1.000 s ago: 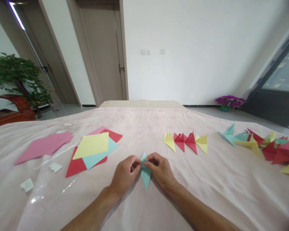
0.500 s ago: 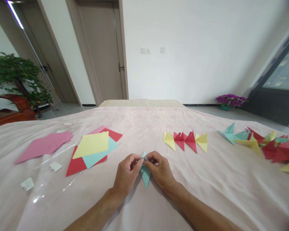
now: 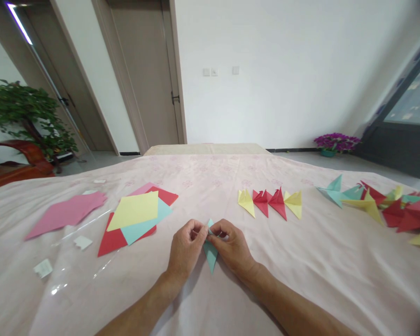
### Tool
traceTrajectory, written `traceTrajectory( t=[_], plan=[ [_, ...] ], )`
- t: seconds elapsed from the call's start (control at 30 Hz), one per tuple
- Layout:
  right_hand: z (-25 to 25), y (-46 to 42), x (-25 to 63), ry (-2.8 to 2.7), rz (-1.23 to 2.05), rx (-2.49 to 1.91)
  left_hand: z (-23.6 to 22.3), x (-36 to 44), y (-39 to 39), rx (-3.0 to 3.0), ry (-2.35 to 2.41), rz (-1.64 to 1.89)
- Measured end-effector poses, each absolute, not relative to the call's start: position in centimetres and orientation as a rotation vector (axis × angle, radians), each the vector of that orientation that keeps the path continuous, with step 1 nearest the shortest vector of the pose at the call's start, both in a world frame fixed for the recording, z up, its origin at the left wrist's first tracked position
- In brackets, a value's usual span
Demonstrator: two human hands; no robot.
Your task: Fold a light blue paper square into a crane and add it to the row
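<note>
One folded teal paper [image 3: 210,257] sits over the pink tablecloth [image 3: 213,308], its upper part pinched thumb-to-finger by the left hand [image 3: 185,247] and right hand [image 3: 234,245]. Four folded birds [image 3: 277,204], red and yellow, form a row farther right.

No words or numbers can be read. Well left of the fingers [image 3: 201,237], a small, white, four-sided paper scrap [image 3: 43,268] has faint grey marks, too blurry to read. Beyond the fingers, a square, white wall plate [image 3: 214,72] has marks too tiny to read.
</note>
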State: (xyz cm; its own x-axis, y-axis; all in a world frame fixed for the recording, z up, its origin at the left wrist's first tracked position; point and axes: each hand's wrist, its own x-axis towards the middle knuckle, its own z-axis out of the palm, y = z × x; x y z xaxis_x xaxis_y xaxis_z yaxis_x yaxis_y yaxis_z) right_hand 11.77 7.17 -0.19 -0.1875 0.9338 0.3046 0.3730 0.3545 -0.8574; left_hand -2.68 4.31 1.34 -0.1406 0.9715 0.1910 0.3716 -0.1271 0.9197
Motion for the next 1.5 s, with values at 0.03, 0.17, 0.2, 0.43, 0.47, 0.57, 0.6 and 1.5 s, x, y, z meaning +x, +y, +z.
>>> traceTrajectory(
  t=[0.03, 0.17, 0.2, 0.43, 0.47, 0.57, 0.6, 1.5],
  plan=[
    [-0.2, 7.2, 11.8, -1.744, 0.801, -1.168, 1.3, -2.7, 4.3, 1.525, 1.538, 1.268],
    [-0.4, 7.2, 11.8, -1.731, 0.783, -1.17, 1.3, -2.7, 4.4, 1.525, 1.533, 1.269],
    [-0.4, 7.2, 11.8, -1.726, 0.776, -1.168, 1.3, -2.7, 4.4, 1.521, 1.529, 1.268],
    [-0.4, 7.1, 11.7, -1.739, 0.732, -1.156, 1.4, -2.6, 4.5, 1.552, 1.569, 1.257],
    [-0.3, 7.1, 11.7, -1.746, 0.721, -1.157, 1.4, -2.6, 4.5, 1.567, 1.587, 1.247],
    [-0.4, 7.2, 11.7, -1.772, 0.687, -1.143, 1.6, -2.7, 4.5, 1.608, 1.646, 1.198],
    [-0.4, 7.2, 11.7, -1.777, 0.678, -1.137, 1.7, -2.8, 4.5, 1.622, 1.663, 1.18],
    [-0.3, 7.0, 12.1, -1.776, 0.659, -1.044, 3.8, -3.4, 5.0, 1.047, 1.395, 0.992]
  ],
)
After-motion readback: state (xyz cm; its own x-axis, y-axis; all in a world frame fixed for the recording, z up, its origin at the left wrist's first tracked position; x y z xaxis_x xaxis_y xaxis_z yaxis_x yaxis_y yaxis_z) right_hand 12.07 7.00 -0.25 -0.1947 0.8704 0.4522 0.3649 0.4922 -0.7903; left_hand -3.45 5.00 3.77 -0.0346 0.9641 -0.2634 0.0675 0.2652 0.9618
